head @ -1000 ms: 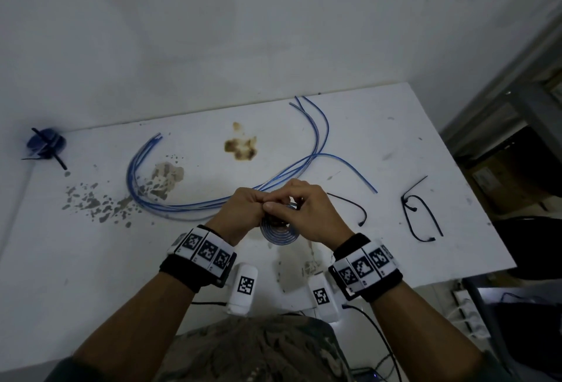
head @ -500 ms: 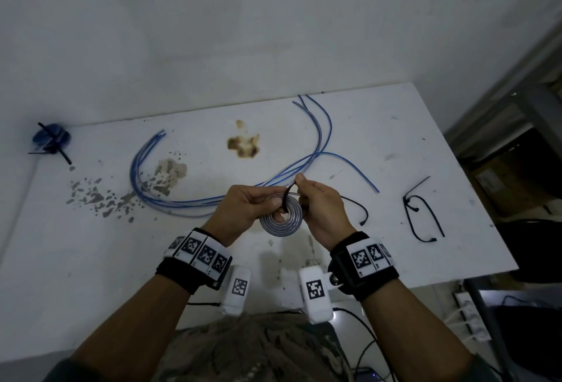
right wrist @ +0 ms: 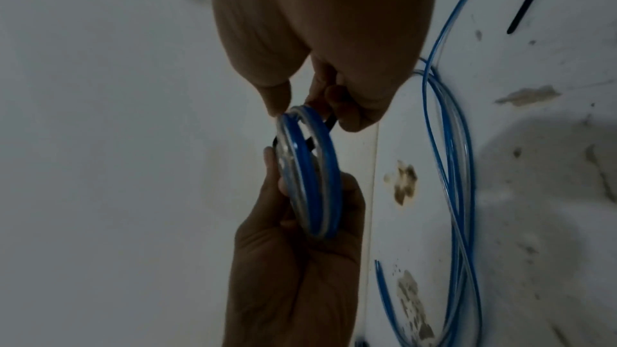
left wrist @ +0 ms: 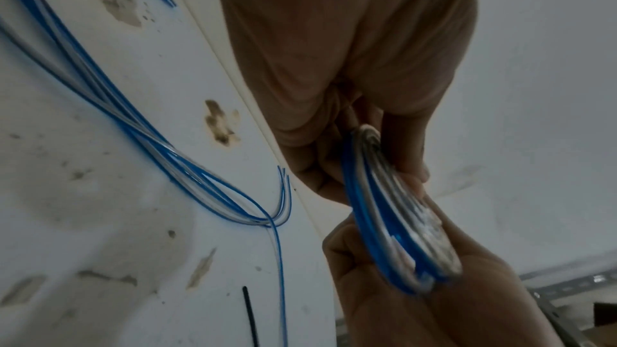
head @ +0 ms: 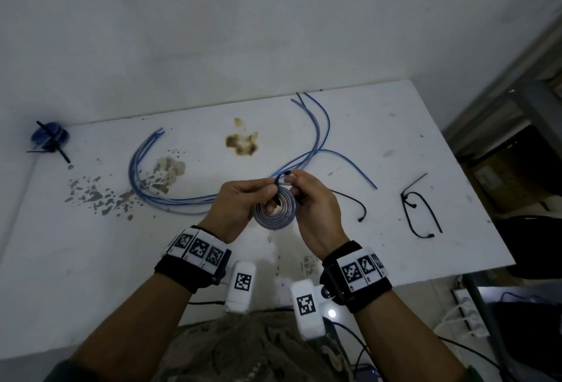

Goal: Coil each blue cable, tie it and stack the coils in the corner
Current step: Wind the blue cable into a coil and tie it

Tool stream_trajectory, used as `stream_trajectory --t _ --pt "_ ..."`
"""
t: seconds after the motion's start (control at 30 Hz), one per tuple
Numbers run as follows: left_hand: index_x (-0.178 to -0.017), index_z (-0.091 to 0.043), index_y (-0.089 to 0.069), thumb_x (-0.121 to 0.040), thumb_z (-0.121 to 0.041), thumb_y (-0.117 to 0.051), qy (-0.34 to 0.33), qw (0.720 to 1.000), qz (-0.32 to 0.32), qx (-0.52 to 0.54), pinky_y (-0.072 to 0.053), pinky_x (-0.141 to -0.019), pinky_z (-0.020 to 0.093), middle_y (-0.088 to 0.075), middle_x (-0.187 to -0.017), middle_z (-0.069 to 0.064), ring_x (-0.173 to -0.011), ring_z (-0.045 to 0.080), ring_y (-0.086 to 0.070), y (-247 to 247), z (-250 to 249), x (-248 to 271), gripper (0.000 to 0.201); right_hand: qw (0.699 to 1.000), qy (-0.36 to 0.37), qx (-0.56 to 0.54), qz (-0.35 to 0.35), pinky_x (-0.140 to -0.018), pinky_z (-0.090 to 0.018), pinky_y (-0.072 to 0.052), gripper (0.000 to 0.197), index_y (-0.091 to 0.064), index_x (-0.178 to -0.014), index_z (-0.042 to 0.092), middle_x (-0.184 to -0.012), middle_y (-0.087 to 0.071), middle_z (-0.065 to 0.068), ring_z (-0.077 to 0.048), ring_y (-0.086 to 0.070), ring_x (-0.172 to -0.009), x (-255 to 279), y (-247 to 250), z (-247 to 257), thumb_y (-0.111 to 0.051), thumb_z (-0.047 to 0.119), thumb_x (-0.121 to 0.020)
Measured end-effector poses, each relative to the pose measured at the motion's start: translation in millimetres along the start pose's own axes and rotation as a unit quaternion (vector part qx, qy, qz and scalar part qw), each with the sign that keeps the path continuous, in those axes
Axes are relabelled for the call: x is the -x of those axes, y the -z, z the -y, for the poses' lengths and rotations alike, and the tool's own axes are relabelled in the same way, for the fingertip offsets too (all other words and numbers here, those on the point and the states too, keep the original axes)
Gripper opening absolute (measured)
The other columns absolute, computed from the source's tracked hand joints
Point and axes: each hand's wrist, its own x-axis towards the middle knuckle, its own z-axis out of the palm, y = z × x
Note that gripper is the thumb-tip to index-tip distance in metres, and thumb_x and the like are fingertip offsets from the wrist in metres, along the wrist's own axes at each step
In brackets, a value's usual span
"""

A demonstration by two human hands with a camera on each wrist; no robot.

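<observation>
I hold a flat coil of blue cable [head: 275, 212] above the table's front half. My left hand [head: 258, 194] grips its left rim, with a fingertip showing in the centre hole. My right hand [head: 293, 182] pinches a black cable tie [head: 277, 183] that runs across the top of the coil. The left wrist view shows the coil [left wrist: 394, 215] edge-on between both hands. In the right wrist view the tie [right wrist: 330, 122] passes behind the coil [right wrist: 313, 173]. Several loose blue cables [head: 170, 199] lie beyond my hands. One tied blue coil [head: 50, 138] sits in the far left corner.
The white table [head: 91, 260] carries brown stains and grey chips. Spare black cable ties [head: 421, 214] lie to the right, and another tie [head: 355, 200] lies just past my right hand. The wall runs along the back, and the table's right edge drops to shelving.
My hands have drawn apart from a closed clasp over the coil. The coil now faces me, and the black tie has been brought over its top by my right hand.
</observation>
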Motion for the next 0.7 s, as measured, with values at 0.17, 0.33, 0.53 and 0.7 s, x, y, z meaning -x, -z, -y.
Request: stream_trajectory --t 0.17,0.33,0.53,0.7 --pt "-0.080 -0.010 -0.080 -0.059 -0.023 -0.077 -0.014 0.998 -0.014 0.068 -0.050 -0.053 0.019 -0.070 -0.068 0.005 -0.049 0.011 -0.056 4 -9 -2 0.025 0.989 -0.038 -0.143 0.014 -0.110 -0.037 -0.044 0.043 -0.051 -0.127 -0.001 -0.127 -0.061 -0.024 -0.024 -0.063 -0.109 14 -3 -7 -0.064 -0.002 -0.086" --pt "-0.079 -0.011 -0.080 -0.041 -0.037 -0.098 -0.024 0.997 0.014 0.078 -0.052 -0.054 0.019 -0.072 -0.070 0.003 -0.053 0.010 -0.062 9 -10 -2 0.050 0.992 -0.050 -0.117 0.016 -0.100 -0.036 -0.052 0.042 -0.057 -0.129 -0.002 -0.125 -0.066 -0.015 -0.023 -0.065 -0.108 23 -11 -7 -0.063 0.013 -0.091" --pt "-0.088 -0.015 -0.081 -0.051 -0.043 -0.093 -0.008 0.997 0.069 0.031 -0.055 -0.068 0.022 -0.075 -0.083 0.004 -0.069 0.013 -0.066 4 -6 1 0.048 0.999 0.001 -0.015 0.037 -0.093 -0.035 -0.055 0.029 -0.061 -0.127 0.006 -0.102 -0.069 -0.009 -0.020 -0.066 -0.095 24 -11 7 -0.048 0.015 -0.103" --pt "-0.100 -0.006 -0.078 -0.057 -0.040 -0.092 0.010 0.998 0.067 0.020 -0.054 -0.069 0.025 -0.072 -0.090 0.013 -0.079 0.025 -0.057 3 -3 -5 0.057 0.997 0.012 0.053 0.051 -0.090 -0.025 -0.054 0.036 -0.054 -0.136 0.002 -0.111 -0.069 -0.010 -0.018 -0.066 -0.100 20 -2 11 -0.042 0.000 -0.102"
